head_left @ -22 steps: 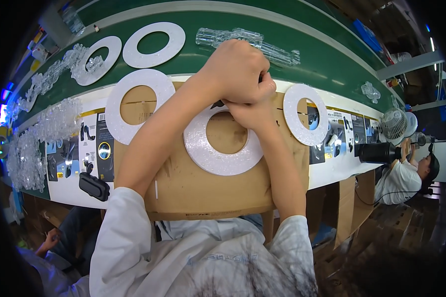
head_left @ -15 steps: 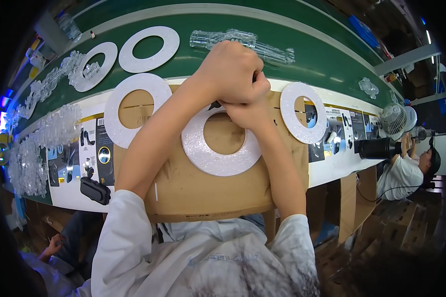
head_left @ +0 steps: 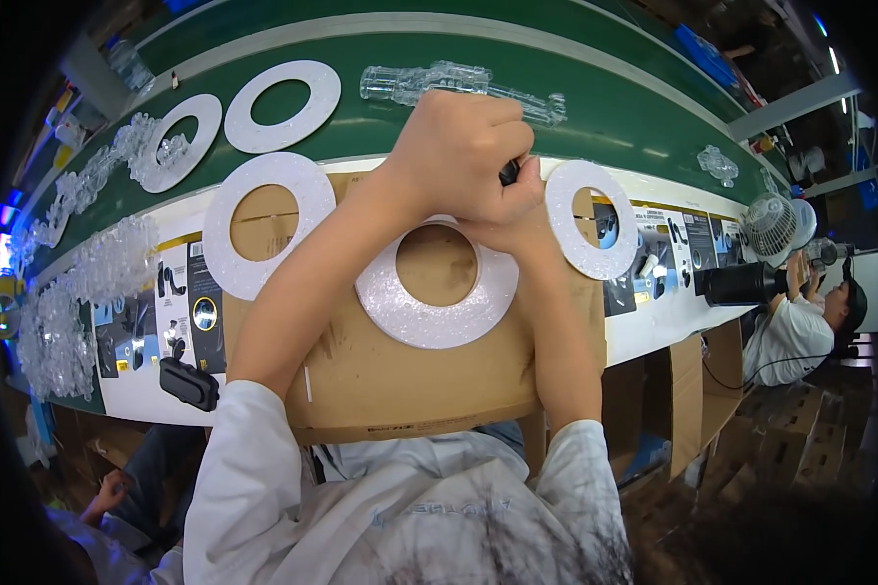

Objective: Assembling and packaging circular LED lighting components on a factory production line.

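My left hand, closed in a fist, crosses over my right hand above the cardboard sheet. A small black object, only partly visible, shows at the thumb side of the left fist. The right hand lies beneath, its fingers mostly hidden. Below my wrists, a white speckled flat ring rests on the cardboard. Similar rings lie to the left and to the right. Just beyond my hands, clear plastic pieces lie on the green surface.
Two more white rings lie at the far left, beside a heap of clear plastic parts. A black case sits left of the cardboard. Rightward are a white fan, a black cylinder and another person.
Both hands have come slightly lower and nearer, still crossed. More of the black object now shows at the left fist. The view has shifted slightly; the rings have not visibly moved.
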Motion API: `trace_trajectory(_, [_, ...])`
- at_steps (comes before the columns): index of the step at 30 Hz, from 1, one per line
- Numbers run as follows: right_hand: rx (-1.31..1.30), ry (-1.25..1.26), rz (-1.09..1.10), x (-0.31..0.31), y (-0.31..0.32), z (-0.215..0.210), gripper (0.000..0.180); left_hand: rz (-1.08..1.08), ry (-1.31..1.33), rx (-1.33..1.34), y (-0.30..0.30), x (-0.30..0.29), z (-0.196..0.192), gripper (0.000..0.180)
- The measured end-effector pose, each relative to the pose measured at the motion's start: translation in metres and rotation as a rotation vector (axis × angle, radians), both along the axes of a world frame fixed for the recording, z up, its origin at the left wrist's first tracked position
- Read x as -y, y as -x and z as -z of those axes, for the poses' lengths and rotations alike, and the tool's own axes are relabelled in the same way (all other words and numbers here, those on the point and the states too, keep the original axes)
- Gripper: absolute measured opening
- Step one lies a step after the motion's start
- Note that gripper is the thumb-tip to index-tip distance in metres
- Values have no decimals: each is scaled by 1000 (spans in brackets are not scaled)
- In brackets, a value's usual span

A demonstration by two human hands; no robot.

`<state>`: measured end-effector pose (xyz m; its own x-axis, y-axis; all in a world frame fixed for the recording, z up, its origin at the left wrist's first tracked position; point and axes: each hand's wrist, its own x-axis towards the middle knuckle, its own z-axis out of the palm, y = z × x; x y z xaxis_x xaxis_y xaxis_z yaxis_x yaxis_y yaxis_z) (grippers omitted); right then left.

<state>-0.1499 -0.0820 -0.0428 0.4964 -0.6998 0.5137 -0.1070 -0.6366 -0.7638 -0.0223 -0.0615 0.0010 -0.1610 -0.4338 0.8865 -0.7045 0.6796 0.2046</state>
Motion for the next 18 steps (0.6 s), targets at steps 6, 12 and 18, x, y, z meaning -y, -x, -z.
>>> trace_trajectory(6, [-50, 49, -21, 10, 5, 9, 23, 27, 136, -55, 3, 4, 8, 12])
trace_trajectory(12, [-115, 72, -19, 12, 6, 13, 22, 7, 120, -41, 2, 6, 12, 12])
trace_trajectory(18, [-60, 28, -34, 8, 6, 5, 22, -1, 118, -37, 2, 8, 12, 11])
